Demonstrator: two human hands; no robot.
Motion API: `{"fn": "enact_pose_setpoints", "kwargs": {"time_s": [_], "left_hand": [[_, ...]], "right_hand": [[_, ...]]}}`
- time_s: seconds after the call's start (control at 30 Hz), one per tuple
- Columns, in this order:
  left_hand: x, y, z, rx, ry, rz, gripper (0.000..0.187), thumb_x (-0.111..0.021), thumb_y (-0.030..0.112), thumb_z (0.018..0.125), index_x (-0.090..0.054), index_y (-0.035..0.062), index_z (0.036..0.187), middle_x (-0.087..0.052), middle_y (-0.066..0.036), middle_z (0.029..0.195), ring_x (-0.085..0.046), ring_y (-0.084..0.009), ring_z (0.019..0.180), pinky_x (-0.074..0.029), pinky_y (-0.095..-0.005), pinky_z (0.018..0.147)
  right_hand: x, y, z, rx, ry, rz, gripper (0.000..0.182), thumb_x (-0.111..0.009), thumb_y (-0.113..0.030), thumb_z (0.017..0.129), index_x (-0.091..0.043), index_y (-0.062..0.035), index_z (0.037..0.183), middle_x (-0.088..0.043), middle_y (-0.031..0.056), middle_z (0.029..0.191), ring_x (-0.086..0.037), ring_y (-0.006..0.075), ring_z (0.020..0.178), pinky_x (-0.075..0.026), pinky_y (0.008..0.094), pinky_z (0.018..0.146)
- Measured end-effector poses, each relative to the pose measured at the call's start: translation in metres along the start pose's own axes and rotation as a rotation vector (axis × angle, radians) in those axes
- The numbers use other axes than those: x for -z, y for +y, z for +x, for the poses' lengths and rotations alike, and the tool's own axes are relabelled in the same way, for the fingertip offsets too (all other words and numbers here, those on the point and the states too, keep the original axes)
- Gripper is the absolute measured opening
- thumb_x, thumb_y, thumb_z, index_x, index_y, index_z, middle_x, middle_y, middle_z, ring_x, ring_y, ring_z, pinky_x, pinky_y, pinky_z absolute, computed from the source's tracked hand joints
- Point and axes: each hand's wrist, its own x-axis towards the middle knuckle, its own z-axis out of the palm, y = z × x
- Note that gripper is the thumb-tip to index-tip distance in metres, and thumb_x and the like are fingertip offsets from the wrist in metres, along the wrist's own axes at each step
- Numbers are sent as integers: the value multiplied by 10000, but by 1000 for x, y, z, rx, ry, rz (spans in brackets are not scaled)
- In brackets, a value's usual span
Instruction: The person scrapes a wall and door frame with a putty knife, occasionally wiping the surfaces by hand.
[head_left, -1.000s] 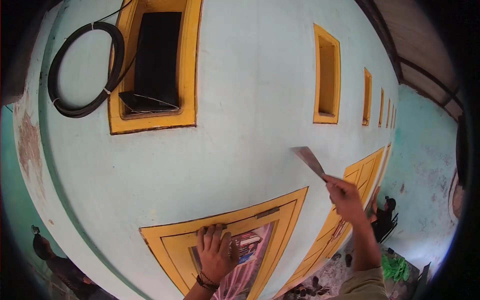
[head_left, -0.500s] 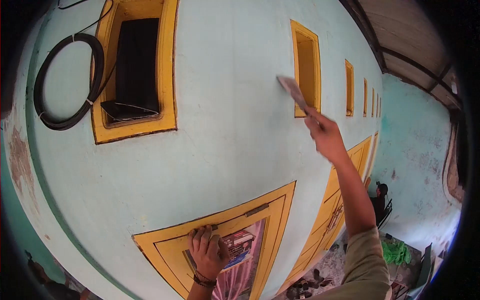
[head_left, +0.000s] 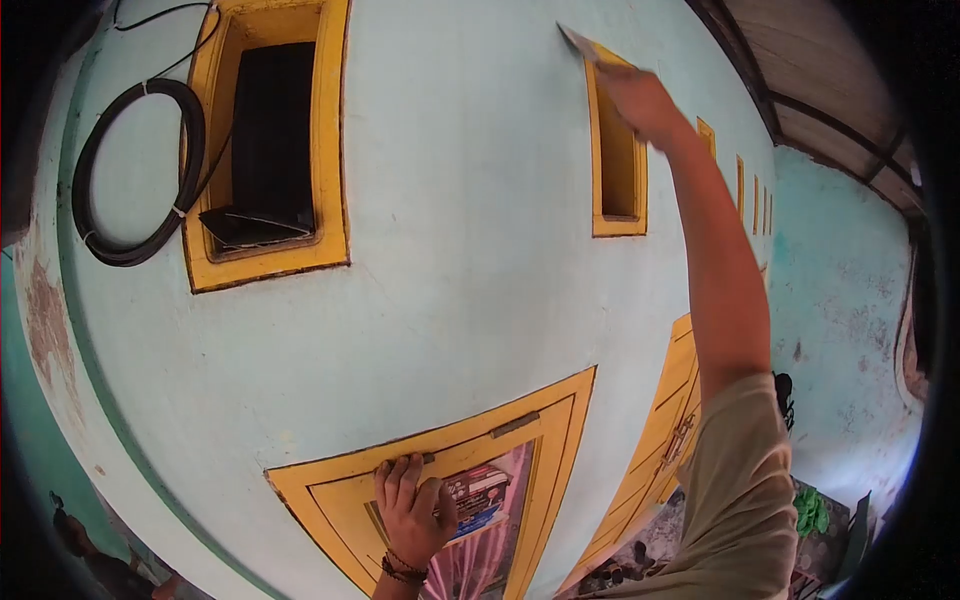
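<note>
My right hand [head_left: 643, 100] is raised high and closed around a putty knife [head_left: 574, 42]. The blade's tip meets the pale blue wall [head_left: 460, 200] beside the upper corner of a narrow yellow vent frame [head_left: 640, 190]. My fingers hide the tool's handle. Lower down, my left hand [head_left: 412, 508] grips the top of a yellow window frame [head_left: 345, 462], its fingers curled over the edge. Behind that hand, a printed sticker [head_left: 478, 500] and a pink curtain [head_left: 480, 565] show through the glass.
A coiled black cable [head_left: 88, 190] hangs on the wall by a larger yellow-framed opening [head_left: 335, 140]. A yellow door [head_left: 655, 430] stands to the right. One person [head_left: 100, 560] is at the lower left. Green material [head_left: 810, 510] lies on the floor at right.
My right hand has moved up the wall with the putty knife, from beside the vent's middle to its top corner. My left hand stays on the window frame.
</note>
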Motion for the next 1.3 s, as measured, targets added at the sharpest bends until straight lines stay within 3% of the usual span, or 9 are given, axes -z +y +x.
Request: {"fn": "enact_pose_setpoints", "kwargs": {"time_s": [0.2, 0.43, 0.53, 0.6, 0.67, 1.1, 1.2, 1.27, 1.3], "left_hand": [[9, 4, 3, -1, -53, -20, 108, -702, 81, 703, -637, 70, 789, -596, -170, 1216, -520, -374, 1169, -316, -567, 1069], [4, 8, 3, 34, -54, -11, 151, -719, 106, 691, -643, 69, 816, -571, -179, 1243, -494, -382, 1208, -307, -579, 1073], [5, 8, 4, 41, -58, -32, 183, -728, 115, 685, -649, 70, 843, -561, -180, 1257, -485, -383, 1218, -307, -582, 1074], [13, 8, 5, 38, -95, -69, 200, -733, 120, 683, -652, 69, 858, -557, -179, 1265, -481, -384, 1221, -308, -583, 1073], [14, 2, 1, 19, -105, -74, 206, -729, 135, 693, -659, 69, 875, -552, -180, 1272, -476, -382, 1229, -307, -588, 1072], [-2, 5, 0, 41, 17, -23, 142, -698, 85, 707, -635, 69, 833, -579, -165, 1196, -520, -367, 1163, -347, -575, 1048], [-1, 8, 2, 44, 28, -12, 137, -694, 67, 704, -625, 66, 821, -585, -165, 1184, -530, -363, 1148, -360, -566, 1041], [2, 5, 3, 23, 13, -15, 137, -694, 69, 705, -623, 64, 822, -586, -166, 1185, -531, -360, 1146, -361, -562, 1043], [3, 4, 3, 15, 12, -22, 139, -692, 75, 707, -624, 61, 828, -584, -167, 1189, -532, -362, 1145, -362, -563, 1042]], "right_hand": [[-24, 63, -28, 150, 116, -152, 475, -519, -336, 957, -580, -43, 1326, -659, 120, 960, -574, 161, 790, -479, 295, 791], [9, 6, 35, 73, 29, 44, 471, -532, -368, 920, -599, -133, 1323, -409, -10, 534, -341, 88, 444, -287, 284, 396], [0, 8, 1, 66, 45, -113, 446, -538, -362, 934, -614, -125, 1303, -458, 3, 577, -396, 87, 501, -350, 286, 452], [-27, 53, -25, 389, 170, -203, 421, -542, -324, 954, -616, -73, 1284, -542, 32, 663, -464, 98, 593, -421, 284, 560], [-42, 57, -89, 306, 43, -130, 437, -535, -317, 965, -588, -10, 1272, -654, 187, 902, -624, 205, 842, -494, 303, 800], [-17, -49, 15, 184, -24, -27, 429, -533, -306, 958, -591, -77, 1316, -436, -35, 643, -388, 80, 529, -361, 282, 489], [-37, -22, -36, 232, 16, -118, 362, -573, -307, 925, -653, -90, 1204, -577, 81, 634, -568, 193, 578, -456, 356, 542], [-67, 24, -93, 492, 135, -147, 288, -565, -257, 936, -647, -96, 1161, -610, 214, 743, -601, 335, 629, -491, 414, 638], [-79, 44, -132, 395, 55, -108, 285, -562, -221, 940, -634, -104, 1190, -617, 211, 750, -620, 328, 653, -495, 411, 637]]}}
